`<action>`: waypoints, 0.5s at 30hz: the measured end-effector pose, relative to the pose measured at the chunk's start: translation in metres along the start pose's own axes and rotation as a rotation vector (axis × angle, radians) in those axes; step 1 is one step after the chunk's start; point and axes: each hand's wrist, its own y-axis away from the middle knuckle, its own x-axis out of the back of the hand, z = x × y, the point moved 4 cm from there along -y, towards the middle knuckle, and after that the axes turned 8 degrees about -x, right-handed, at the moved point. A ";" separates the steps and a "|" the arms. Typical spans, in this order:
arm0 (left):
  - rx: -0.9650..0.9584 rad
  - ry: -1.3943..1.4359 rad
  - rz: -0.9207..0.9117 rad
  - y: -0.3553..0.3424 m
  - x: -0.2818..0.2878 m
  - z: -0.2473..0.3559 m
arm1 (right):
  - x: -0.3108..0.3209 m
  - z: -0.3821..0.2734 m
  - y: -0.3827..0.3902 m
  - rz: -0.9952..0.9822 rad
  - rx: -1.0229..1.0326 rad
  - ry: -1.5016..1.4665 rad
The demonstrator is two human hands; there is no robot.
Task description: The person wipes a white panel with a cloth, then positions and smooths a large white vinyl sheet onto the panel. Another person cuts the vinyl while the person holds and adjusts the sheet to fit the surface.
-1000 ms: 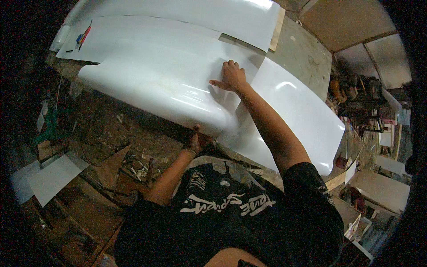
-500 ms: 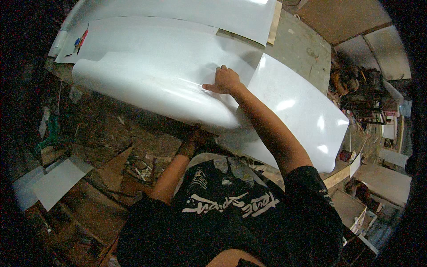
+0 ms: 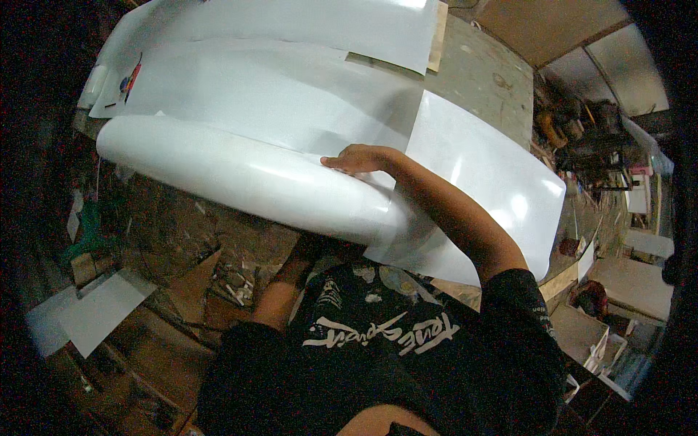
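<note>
A glossy white flexible sheet (image 3: 240, 80) lies over the table, its near side curved into a long, thick roll (image 3: 218, 171) along the front edge. My right hand (image 3: 356, 159) rests on the roll's upper side near its right end, thumb pointing left and apart from the fingers. My left hand (image 3: 311, 243) reaches beneath the roll from the front; its fingers are hidden in shadow under it. To the right, a second white sheet (image 3: 487, 182) lies flat, with my right forearm crossing over it.
A small red and blue tool (image 3: 131, 81) lies on the sheet at the far left. Bare greenish tabletop (image 3: 483, 73) shows at the back right. White offcuts (image 3: 109, 312) and brown boards (image 3: 145, 349) lie on the left below. Boxes (image 3: 574, 338) and clutter stand at the right.
The roll has come nearer to my body and looks fuller and straighter. My right hand has moved toward me with it, and the roll now hides more of my left hand.
</note>
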 end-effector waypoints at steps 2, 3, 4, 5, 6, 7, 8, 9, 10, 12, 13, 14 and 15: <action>-0.057 0.023 0.037 0.001 -0.015 0.006 | 0.002 -0.002 0.002 0.061 0.037 0.155; -0.084 0.038 0.057 0.003 -0.025 0.008 | 0.002 -0.003 0.002 0.092 0.045 0.232; -0.114 0.050 0.087 0.006 -0.033 0.010 | 0.001 0.000 0.003 0.004 -0.022 0.136; -0.149 0.066 0.112 0.011 -0.044 0.013 | -0.001 -0.001 0.004 -0.033 -0.019 0.089; -0.180 0.080 0.141 0.017 -0.054 0.015 | 0.000 -0.002 0.006 -0.061 0.004 0.026; -0.217 0.088 0.176 0.023 -0.065 0.018 | -0.002 -0.002 0.009 -0.103 -0.007 -0.026; -0.258 0.096 0.212 0.032 -0.077 0.020 | -0.003 -0.003 0.012 -0.180 0.024 -0.071; -0.298 0.100 0.244 0.040 -0.090 0.023 | -0.002 -0.004 0.015 -0.194 0.031 -0.102; -0.335 0.108 0.277 0.048 -0.103 0.027 | -0.001 -0.005 0.018 -0.220 0.036 -0.132; -0.409 0.101 0.349 0.065 -0.126 0.038 | 0.003 -0.004 0.024 -0.242 0.054 -0.160; -0.454 0.088 0.390 0.073 -0.137 0.045 | 0.007 -0.002 0.029 -0.238 0.067 -0.158; -0.497 0.077 0.429 0.082 -0.146 0.052 | 0.009 -0.002 0.032 -0.250 0.098 -0.154; -0.538 0.060 0.463 0.090 -0.156 0.058 | 0.011 -0.001 0.033 -0.258 0.059 -0.166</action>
